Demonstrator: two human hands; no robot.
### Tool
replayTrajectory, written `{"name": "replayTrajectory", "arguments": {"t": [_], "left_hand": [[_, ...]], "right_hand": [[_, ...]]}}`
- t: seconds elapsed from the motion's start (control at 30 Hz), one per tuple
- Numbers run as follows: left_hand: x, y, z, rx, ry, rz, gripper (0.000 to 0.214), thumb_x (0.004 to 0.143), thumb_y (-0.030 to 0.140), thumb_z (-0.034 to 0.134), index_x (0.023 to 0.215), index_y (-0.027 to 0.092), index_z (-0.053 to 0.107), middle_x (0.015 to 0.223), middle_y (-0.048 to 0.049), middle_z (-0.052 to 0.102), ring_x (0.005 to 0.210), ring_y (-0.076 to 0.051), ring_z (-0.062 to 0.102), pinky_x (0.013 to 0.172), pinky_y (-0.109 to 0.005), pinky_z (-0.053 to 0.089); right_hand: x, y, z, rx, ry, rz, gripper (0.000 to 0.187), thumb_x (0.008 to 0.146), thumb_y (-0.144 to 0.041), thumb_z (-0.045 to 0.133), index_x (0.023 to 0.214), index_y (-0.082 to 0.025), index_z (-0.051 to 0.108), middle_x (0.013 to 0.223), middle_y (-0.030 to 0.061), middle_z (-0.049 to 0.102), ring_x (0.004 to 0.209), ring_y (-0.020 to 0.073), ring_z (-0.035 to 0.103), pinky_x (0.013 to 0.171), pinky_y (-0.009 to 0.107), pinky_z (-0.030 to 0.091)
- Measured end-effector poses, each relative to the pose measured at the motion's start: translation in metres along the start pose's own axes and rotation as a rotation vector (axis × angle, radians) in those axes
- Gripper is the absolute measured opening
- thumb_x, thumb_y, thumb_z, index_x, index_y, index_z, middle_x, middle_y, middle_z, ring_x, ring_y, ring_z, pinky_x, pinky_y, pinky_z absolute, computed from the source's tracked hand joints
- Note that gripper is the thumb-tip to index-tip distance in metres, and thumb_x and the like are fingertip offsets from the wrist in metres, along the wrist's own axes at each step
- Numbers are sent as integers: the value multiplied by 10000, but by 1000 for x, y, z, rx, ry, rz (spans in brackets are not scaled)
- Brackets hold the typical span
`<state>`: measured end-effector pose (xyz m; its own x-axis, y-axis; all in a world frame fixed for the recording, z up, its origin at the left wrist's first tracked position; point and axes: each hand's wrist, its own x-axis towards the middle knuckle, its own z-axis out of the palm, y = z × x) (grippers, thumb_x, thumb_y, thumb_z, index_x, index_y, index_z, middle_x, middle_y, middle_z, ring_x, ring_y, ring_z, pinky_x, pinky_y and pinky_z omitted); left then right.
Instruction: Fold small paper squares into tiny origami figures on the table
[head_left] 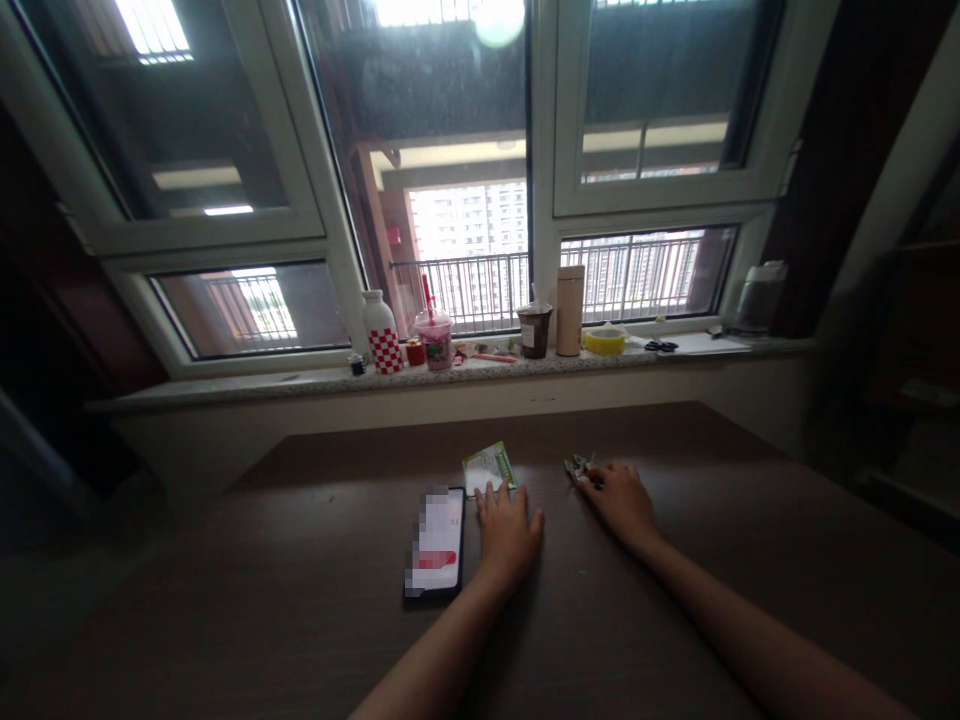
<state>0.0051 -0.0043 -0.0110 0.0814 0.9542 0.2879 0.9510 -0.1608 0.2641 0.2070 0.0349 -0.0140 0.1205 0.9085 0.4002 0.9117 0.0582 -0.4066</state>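
My left hand lies flat on the dark wooden table, fingers spread, its fingertips on the near edge of a small green and white card. A smartphone with a lit screen lies just left of that hand. My right hand rests on the table to the right, its fingers curled over a small dark object that I cannot make out.
A stone windowsill runs behind the table. On it stand a red-checked white bottle, a pink drink cup, a brown cup, a tan flask, yellow tape and papers.
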Motion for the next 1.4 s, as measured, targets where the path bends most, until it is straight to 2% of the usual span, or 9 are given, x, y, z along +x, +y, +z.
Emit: {"name": "replayTrajectory", "arguments": {"t": [0.3, 0.53, 0.7, 0.83, 0.9, 1.07, 1.17, 1.4], "left_hand": [[-1, 1, -1, 35, 24, 2, 494, 911, 459, 467, 1311, 191, 575, 1383, -139, 541, 1358, -347, 384, 1180, -553, 152], [-1, 2, -7, 58, 66, 2, 424, 907, 415, 490, 1242, 191, 623, 1264, -120, 605, 1234, -299, 480, 1174, -527, 170], [0, 1, -9, 57, 69, -22, 409, 907, 392, 492, 1226, 177, 631, 1274, -130, 600, 1215, -298, 490, 1156, -521, 207], [1, -2, -7, 66, 77, -37, 407, 903, 399, 495, 1210, 175, 639, 1343, -141, 561, 1310, -322, 417, 1154, -503, 220], [2, -4, -7, 61, 79, -38, 418, 905, 393, 490, 1229, 168, 629, 1384, -146, 534, 1356, -326, 374, 1164, -503, 203], [8, -9, -6, 58, 76, -50, 432, 918, 375, 466, 1257, 146, 607, 1401, -155, 528, 1350, -313, 402, 1154, -481, 234], [12, -10, -7, 56, 59, -38, 422, 919, 355, 470, 1258, 143, 601, 1374, -154, 554, 1325, -301, 433, 1144, -465, 252], [14, -10, -10, 48, 74, -21, 347, 914, 332, 486, 1172, 159, 639, 1164, -126, 638, 1133, -262, 543, 1055, -397, 344]], "right_hand": [[0, 6, 6, 54, 64, -42, 275, 813, -441, 619, 883, -215, 760, 926, 113, 651, 946, 287, 527, 800, 384, 431], [-2, 2, 2, 53, 47, -16, 331, 824, -453, 613, 973, -190, 747, 960, 119, 652, 960, 289, 530, 818, 378, 432], [-3, 0, 2, 87, 124, -39, 300, 838, -433, 605, 943, -179, 725, 967, 107, 643, 970, 283, 530, 856, 390, 438], [-6, -6, 0, 158, 145, -220, 192, 867, -320, 572, 924, -190, 701, 976, 106, 628, 974, 275, 535, 879, 407, 455], [-8, -10, -1, 227, 89, -371, 170, 864, -241, 561, 952, -191, 698, 991, 104, 629, 997, 262, 543, 903, 402, 462], [-14, -18, 0, 293, -47, -604, 215, 862, -173, 554, 1003, -239, 704, 1062, 78, 654, 1041, 241, 564, 952, 437, 459], [-19, -21, 0, 277, -105, -656, 201, 882, -184, 549, 977, -240, 716, 1077, 77, 658, 1060, 238, 564, 956, 430, 463], [-21, -25, -2, 258, -134, -647, 215, 900, -190, 526, 933, -243, 731, 1051, 73, 665, 1047, 229, 576, 955, 414, 469]]}}
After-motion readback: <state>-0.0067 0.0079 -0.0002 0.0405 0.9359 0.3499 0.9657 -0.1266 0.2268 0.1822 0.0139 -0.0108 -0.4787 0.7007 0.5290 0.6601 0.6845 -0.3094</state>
